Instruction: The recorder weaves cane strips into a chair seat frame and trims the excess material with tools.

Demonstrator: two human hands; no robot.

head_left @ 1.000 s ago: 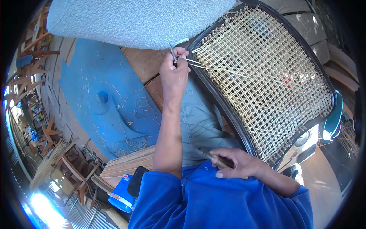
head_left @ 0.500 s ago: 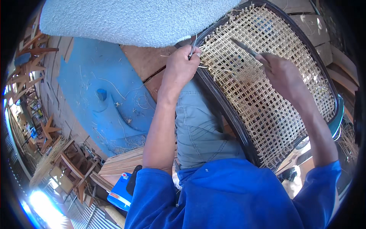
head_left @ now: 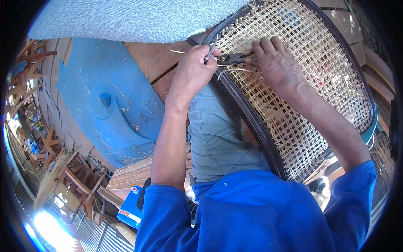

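Observation:
A woven cane panel (head_left: 289, 122) in a dark, rounded wooden frame (head_left: 259, 130) leans by my leg. At the frame's upper left edge, my left hand (head_left: 194, 69) is closed around a thin metal tool (head_left: 210, 51) that sticks up past its fingers; its full shape is hidden. My right hand (head_left: 280, 65), above the weave, grips pliers (head_left: 234, 59). Their jaws point left and meet the left fingertips at the rim. Loose cane ends (head_left: 235, 69) stick out just below the jaws. Short cane stubs (head_left: 237, 24) line the frame's upper edge.
Pale blue towelling cloth (head_left: 134, 19) covers something along the top. To the left, a blue sheet (head_left: 117, 130) with cane scraps lies on the plank floor. Wooden slats (head_left: 145, 170) and a blue box (head_left: 131, 206) are beside my left arm. Wooden furniture parts (head_left: 79, 180) stand further left.
My right hand has moved left across the cane panel to meet the left hand, and the plier jaws are now at the rim. The left hand stays at the frame edge, still holding its tool.

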